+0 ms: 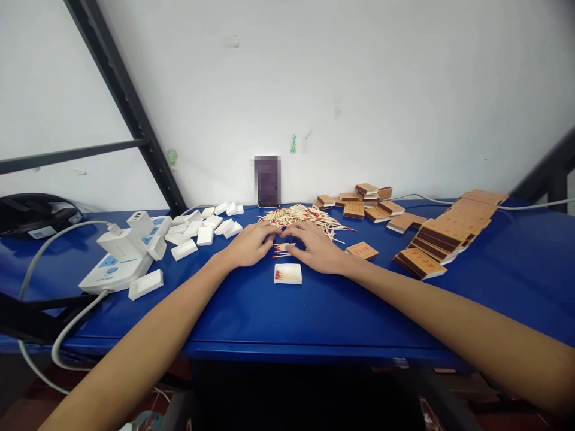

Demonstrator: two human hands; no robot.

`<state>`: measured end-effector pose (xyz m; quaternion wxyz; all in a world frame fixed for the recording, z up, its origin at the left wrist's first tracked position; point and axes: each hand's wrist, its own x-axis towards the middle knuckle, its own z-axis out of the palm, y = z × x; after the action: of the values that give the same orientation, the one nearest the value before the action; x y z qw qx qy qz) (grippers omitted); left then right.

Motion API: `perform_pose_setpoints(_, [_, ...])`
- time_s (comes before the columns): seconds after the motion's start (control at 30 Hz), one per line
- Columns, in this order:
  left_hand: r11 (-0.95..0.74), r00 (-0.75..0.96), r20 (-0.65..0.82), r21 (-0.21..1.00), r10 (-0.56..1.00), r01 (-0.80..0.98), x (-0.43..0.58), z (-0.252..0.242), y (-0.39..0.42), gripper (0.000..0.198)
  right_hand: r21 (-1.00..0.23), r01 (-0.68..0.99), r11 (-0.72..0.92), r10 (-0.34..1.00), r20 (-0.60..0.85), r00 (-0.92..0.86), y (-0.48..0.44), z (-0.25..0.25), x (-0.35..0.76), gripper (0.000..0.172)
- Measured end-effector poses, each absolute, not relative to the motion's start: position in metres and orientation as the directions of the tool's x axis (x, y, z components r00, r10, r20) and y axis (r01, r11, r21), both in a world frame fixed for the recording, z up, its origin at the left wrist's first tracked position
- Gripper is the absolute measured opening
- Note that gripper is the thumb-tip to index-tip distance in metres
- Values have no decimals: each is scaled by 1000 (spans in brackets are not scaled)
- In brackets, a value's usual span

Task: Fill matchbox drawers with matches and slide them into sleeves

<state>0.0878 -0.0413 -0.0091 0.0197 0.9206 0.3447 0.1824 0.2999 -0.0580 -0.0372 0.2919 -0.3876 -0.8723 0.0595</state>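
Note:
A heap of loose red-tipped matches [305, 214] lies on the blue table. At its near edge rests my left hand [250, 244], fingers curved and thumb apart, with nothing visible in it. Facing it from the other side, my right hand [318, 246] has its fingers bent over the matches and its thumb spread away. A few matches [283, 250] lie side by side between my two thumbs. Just below them sits a white matchbox tray [294, 270] with several matches inside, heads to the left.
White empty trays [205, 235] are scattered at left, beside a power strip [117, 272] with chargers and cables. Brown matchboxes [354, 209] and rows of matchbox sleeves [442, 233] lie at right. A phone-like dark device [268, 182] leans on the wall.

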Motion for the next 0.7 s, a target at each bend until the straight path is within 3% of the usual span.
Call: perform_pose_setpoints(0.7, [-755, 698, 301, 157, 650, 636, 87, -10, -40, 34, -350, 709, 612, 773, 452, -445, -56, -37, 300, 26])
